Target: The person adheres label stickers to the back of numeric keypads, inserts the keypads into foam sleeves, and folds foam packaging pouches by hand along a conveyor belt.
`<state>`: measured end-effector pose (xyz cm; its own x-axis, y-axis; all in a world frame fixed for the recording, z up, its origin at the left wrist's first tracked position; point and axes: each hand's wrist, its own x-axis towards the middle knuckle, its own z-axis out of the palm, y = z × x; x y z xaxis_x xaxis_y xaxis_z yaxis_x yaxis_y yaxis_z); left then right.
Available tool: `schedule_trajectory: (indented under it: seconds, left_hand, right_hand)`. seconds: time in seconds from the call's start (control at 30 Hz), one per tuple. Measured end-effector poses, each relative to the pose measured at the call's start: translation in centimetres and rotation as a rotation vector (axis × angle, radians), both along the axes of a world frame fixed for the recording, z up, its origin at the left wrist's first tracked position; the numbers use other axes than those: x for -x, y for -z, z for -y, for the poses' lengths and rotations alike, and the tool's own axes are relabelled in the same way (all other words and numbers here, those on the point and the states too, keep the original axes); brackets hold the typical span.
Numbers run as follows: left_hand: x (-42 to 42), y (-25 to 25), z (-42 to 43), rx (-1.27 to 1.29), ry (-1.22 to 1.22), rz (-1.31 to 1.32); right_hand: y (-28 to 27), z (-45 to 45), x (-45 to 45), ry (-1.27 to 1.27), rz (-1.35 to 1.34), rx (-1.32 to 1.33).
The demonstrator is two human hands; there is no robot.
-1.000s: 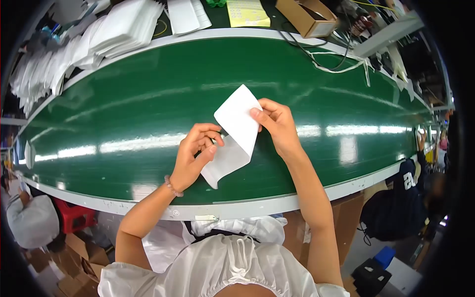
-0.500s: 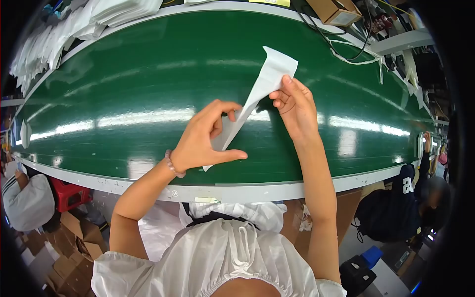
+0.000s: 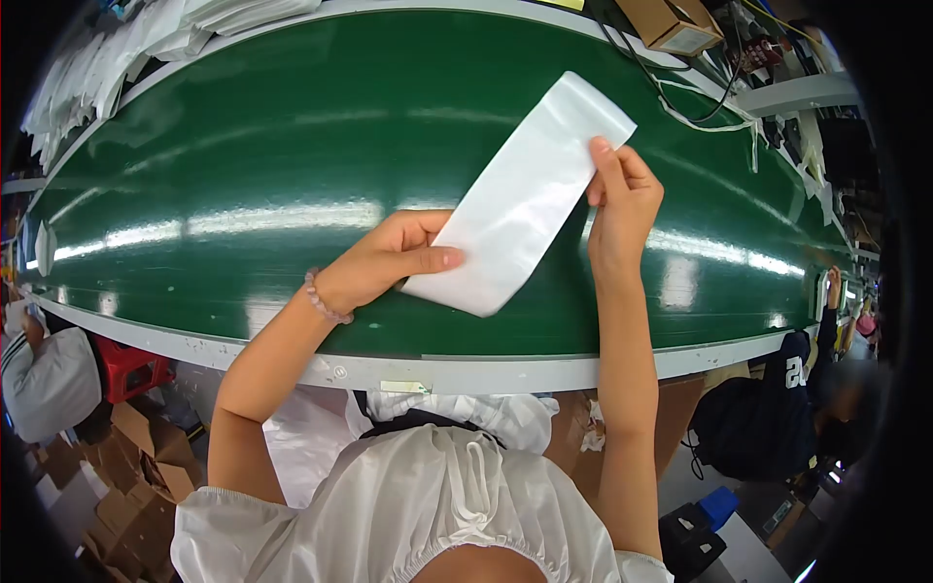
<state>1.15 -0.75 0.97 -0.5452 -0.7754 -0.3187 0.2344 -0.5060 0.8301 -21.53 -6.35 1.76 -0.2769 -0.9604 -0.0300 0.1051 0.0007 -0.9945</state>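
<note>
A long, flat strip of glossy white sheet material [image 3: 530, 194], perhaps a plastic sleeve, hangs tilted above the green work surface [image 3: 292, 155]. My left hand [image 3: 403, 253] grips its lower left edge, thumb on the near face and fingers behind. At the upper right edge, my right hand [image 3: 622, 194] pinches the strip between thumb and fingers. The broad face of the strip is turned toward me. A beaded bracelet [image 3: 326, 297] circles my left wrist.
White stacked sheets [image 3: 146, 49] lie along the far left edge. A cardboard box [image 3: 671, 24] and black cables [image 3: 637, 68] sit at the far right. People sit at both sides, one in a dark top [image 3: 758, 418]. A red stool [image 3: 131, 369] stands at lower left.
The strip has turned from nearly edge-on to face me broadly. My left hand has closed on its lower edge, and my right hand has moved slightly right with the upper end.
</note>
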Motion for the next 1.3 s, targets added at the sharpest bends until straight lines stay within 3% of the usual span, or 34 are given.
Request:
schedule_trajectory:
  seconds: [0.07, 0.23, 0.43, 0.6, 0.73, 0.77, 0.87, 0.9, 0.93, 1.07, 1.17, 1.23, 1.3]
  left_hand:
    - [0.6, -0.1, 0.3, -0.004, -0.062, -0.124]
    - [0.1, 0.5, 0.9, 0.022, -0.007, -0.035]
    - [0.2, 0.4, 0.7, 0.056, -0.064, 0.047]
    - [0.1, 0.3, 1.0, 0.111, -0.188, 0.037]
    - [-0.4, 0.7, 0.8, 0.119, -0.173, 0.096]
    - [-0.4, 0.9, 0.5, 0.107, -0.181, 0.098]
    - [0.1, 1.3, 0.6, 0.24, -0.196, 0.14]
    - [0.2, 1.4, 0.8, 0.286, -0.197, 0.156]
    - [0.2, 1.4, 0.8, 0.282, -0.199, 0.16]
    - [0.5, 0.9, 1.0, 0.067, -0.44, -0.162]
    - [1.0, 0.7, 0.3, 0.157, -0.378, -0.151]
    - [1.0, 1.2, -0.3, 0.43, -0.235, 0.183]
    - [1.2, 1.2, -0.2, 0.411, -0.267, 0.138]
  right_hand:
    - [0.0, 0.9, 0.7, 0.08, 0.037, -0.003]
    - [0.8, 2.7, 3.5, 0.242, 0.132, 0.027]
    - [1.4, 2.8, 4.2, 0.202, 0.08, 0.003]
    - [0.7, 3.4, 2.4, 0.43, -0.201, 0.266]
    - [-1.8, 1.3, 1.6, 0.186, -0.692, 0.586]
    - [-2.2, 0.7, 1.0, -0.019, -0.707, 0.577]
    - [-1.5, -1.0, -2.0, -0.689, -0.364, 0.366]
    - [-0.6, -1.5, -2.6, -0.761, -0.35, 0.204]
    - [-0.2, -1.9, -2.7, -0.764, -0.345, 0.202]
    - [0.3, -2.5, -3.1, -0.578, -0.043, -0.232]
    - [0.4, -2.7, -4.0, -0.444, 0.04, -0.158]
    - [0.5, -3.1, -4.4, -0.311, 0.131, -0.098]
    - [0.3, -3.1, -4.3, -0.324, 0.085, -0.088]
